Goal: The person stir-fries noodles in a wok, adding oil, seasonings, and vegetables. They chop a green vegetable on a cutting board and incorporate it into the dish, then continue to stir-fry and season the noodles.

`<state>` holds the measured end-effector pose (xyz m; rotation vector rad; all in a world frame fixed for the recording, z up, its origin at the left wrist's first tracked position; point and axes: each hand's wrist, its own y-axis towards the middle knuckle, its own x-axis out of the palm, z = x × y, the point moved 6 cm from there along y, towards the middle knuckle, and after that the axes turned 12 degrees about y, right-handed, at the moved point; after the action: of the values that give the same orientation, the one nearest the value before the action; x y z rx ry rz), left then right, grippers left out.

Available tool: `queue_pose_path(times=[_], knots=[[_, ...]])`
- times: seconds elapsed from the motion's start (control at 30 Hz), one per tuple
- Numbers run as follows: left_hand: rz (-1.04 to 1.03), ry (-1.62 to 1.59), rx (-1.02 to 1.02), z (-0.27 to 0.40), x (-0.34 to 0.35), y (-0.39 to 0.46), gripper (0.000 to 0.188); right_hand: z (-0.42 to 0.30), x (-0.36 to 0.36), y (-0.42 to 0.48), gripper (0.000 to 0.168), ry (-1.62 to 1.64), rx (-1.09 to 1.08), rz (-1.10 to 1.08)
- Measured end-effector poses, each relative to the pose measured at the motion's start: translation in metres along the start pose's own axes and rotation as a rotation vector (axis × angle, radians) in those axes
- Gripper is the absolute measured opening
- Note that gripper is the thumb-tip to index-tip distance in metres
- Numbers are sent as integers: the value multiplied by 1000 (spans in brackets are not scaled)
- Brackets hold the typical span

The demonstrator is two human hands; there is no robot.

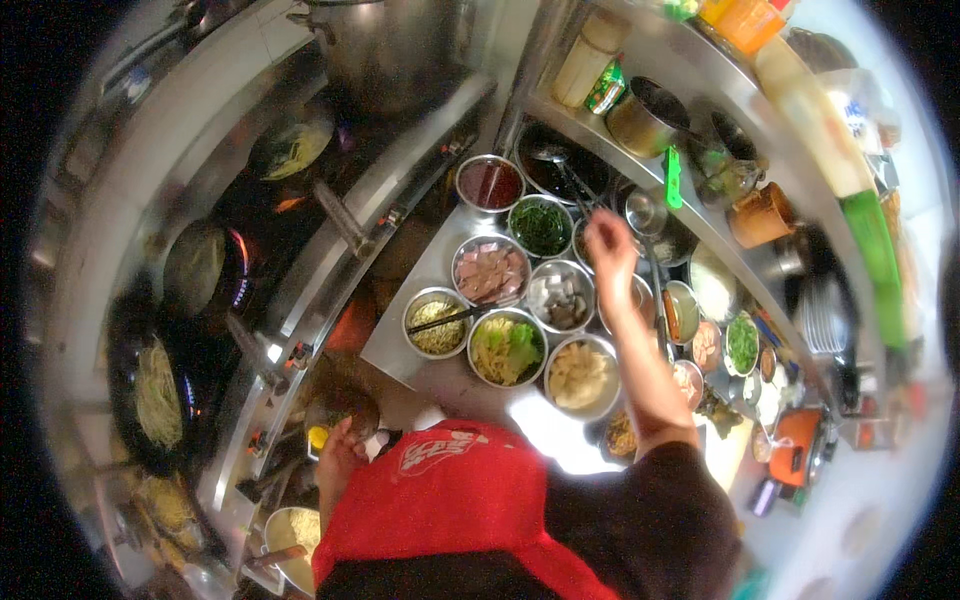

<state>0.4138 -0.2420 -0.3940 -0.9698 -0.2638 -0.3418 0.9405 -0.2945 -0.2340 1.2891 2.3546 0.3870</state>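
My right hand (pixel 611 247) reaches out over the steel bowls, its fingers curled and blurred. Beneath it is a bowl (pixel 581 244) whose contents my hand mostly hides. Close by stand a bowl of dark green chopped leaves (pixel 540 226), a bowl of white and dark grey pieces (pixel 561 296) and a bowl of pink sliced meat (pixel 491 271). Past the fingers, a ladle (pixel 553 156) rests in a dark pan. Low beside the red apron (pixel 472 487), my left hand (pixel 343 454) has bent fingers; whether it holds anything is unclear.
On the left, woks with noodles (pixel 157 397) sit over burners with visible flames (pixel 240 262). Chopsticks (pixel 450 319) lie across a bowl of chopped filling (pixel 435 322). A steel shelf (pixel 720 232) with pots runs along the right. A bowl of red sauce (pixel 490 184) stands at the back.
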Motion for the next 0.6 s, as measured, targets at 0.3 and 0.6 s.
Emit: queue_pose_path(times=[0.3, 0.6], knots=[[130, 84, 130, 13, 49, -29, 30, 10, 56, 265, 46, -750, -186, 58], [-69, -42, 234, 3, 42, -19, 31, 100, 20, 313, 26, -1010, -219, 76]])
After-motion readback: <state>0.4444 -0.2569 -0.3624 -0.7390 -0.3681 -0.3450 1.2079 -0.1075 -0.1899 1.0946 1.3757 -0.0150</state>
